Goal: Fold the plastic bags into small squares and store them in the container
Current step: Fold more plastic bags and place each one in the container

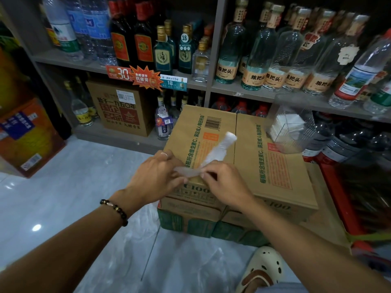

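At frame centre, the left hand (155, 177) and right hand (225, 185) pinch the long translucent white plastic bag strip (219, 150) on the brown cardboard box (273, 166); the slick fold could spring open if either pinch loosens.

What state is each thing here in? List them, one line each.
Plastic bag: folded into a long narrow strip, near end being turned over, not yet a square.
Left hand: pinching the strip's near end.
Right hand: pinching the same end.
Cardboard box: flaps closed, serving as work surface.
Clear container: open-topped, on the box's far right corner, white folded pieces inside.
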### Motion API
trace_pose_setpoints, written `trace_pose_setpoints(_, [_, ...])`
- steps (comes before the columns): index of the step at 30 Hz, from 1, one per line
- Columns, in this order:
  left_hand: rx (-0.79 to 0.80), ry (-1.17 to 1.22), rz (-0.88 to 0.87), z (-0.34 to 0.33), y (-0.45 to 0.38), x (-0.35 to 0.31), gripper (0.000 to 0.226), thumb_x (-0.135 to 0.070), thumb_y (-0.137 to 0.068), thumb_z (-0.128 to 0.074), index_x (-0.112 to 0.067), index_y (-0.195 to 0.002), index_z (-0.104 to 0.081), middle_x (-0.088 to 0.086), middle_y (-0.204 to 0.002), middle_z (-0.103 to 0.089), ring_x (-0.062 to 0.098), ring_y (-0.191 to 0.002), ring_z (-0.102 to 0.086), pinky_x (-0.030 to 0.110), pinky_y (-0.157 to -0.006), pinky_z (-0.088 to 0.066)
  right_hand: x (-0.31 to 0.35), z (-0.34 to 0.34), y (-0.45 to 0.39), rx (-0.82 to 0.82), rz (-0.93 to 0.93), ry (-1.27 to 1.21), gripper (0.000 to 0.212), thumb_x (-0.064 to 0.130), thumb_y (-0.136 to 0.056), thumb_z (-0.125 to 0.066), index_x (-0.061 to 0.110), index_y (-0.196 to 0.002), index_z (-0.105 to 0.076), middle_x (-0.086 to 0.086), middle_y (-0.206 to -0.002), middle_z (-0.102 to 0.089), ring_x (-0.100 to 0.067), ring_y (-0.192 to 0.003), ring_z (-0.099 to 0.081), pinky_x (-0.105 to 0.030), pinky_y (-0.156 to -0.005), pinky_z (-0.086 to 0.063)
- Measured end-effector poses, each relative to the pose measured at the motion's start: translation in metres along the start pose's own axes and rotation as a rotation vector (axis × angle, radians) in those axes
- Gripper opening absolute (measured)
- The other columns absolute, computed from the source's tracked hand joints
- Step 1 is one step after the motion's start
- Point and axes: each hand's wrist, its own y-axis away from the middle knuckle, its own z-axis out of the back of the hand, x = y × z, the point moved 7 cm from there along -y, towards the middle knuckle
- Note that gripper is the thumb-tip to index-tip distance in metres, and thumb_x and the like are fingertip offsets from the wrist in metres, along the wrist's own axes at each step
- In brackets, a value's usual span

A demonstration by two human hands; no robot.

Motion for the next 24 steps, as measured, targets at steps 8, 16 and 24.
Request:
trace_pose_setpoints(8, [0.267,-0.241,-0.196,-0.034,-0.01,-0.023,0.102,-0.063,-0.086,-0.056,-0.024,-0.155,0.009,-0.003,-0.161,0.013,0.02,-0.148,0.014,0.037,-0.118,0.006,-0.041,0.038,0.015,0.219,-0.339,-0.542,0.017,0.018,-0.094,-0.066,0.006,-0.083,-0.073,-0.018,-0.088,-0.07,-0.022,-0.084,-0.061,-0.042,-0.087,-0.048])
trace_pose_setpoints(16, [0.335,-0.379,-0.314,-0.071,-0.021,-0.051,0.096,-0.067,-0.089,-0.042,-0.025,-0.153,0.016,0.006,-0.162,0.018,0.024,-0.147,0.021,0.042,-0.117,0.013,-0.05,0.063,0.014,0.215,-0.507,-1.091,0.027,0.015,-0.081,-0.061,0.002,-0.105,-0.065,-0.012,-0.092,-0.074,-0.019,-0.079,-0.069,-0.023,-0.06,-0.054])
trace_pose_setpoints(24, [0.369,-0.341,-0.256,-0.071,-0.017,-0.036,0.089,-0.062,-0.093,-0.041,-0.03,-0.152,0.018,0.005,-0.163,0.015,0.022,-0.148,0.02,0.046,-0.121,0.007,-0.055,0.059,-0.002,0.356,-0.433,-0.236,0.021,0.03,-0.1,-0.056,0.015,-0.1,-0.07,0.003,-0.086,-0.064,-0.011,-0.072,-0.051,-0.029,-0.067,-0.039])
